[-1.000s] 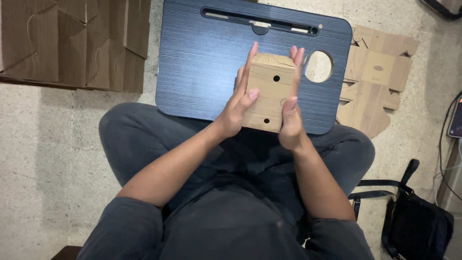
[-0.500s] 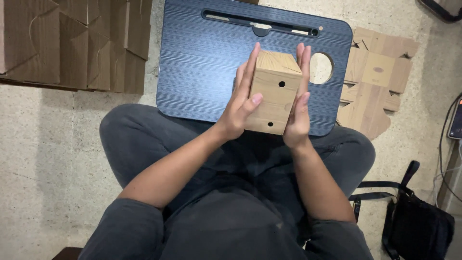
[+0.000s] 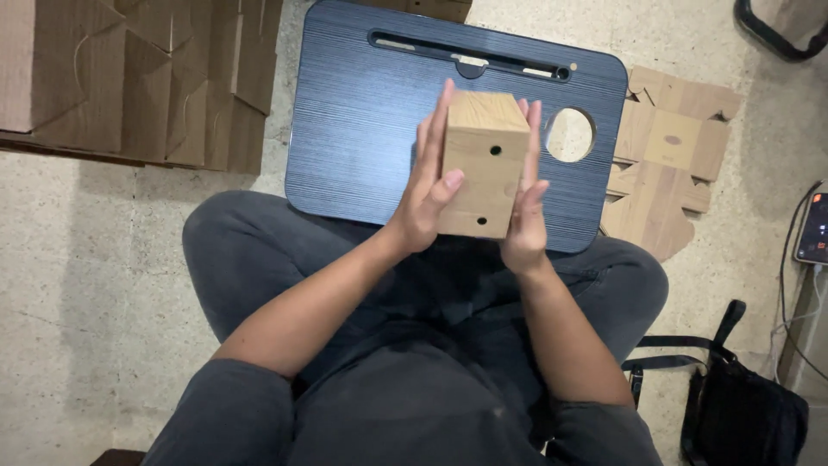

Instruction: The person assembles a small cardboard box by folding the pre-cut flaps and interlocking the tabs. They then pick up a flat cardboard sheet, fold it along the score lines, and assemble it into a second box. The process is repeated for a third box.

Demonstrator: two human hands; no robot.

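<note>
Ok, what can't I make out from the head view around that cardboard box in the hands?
- Cardboard box: side faces hidden under the left hand and right hand; back and underside face away.
- Lap desk: middle hidden behind box and hands.
- Flat cardboard stack: cut off by left and top edges.
- Black bag: cut off at bottom-right.
- Screen device: cut by right edge, display too small.

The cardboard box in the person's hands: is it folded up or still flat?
Folded up. The box shows a top face and a front face with two small holes, pressed between the left hand and right hand.
</note>
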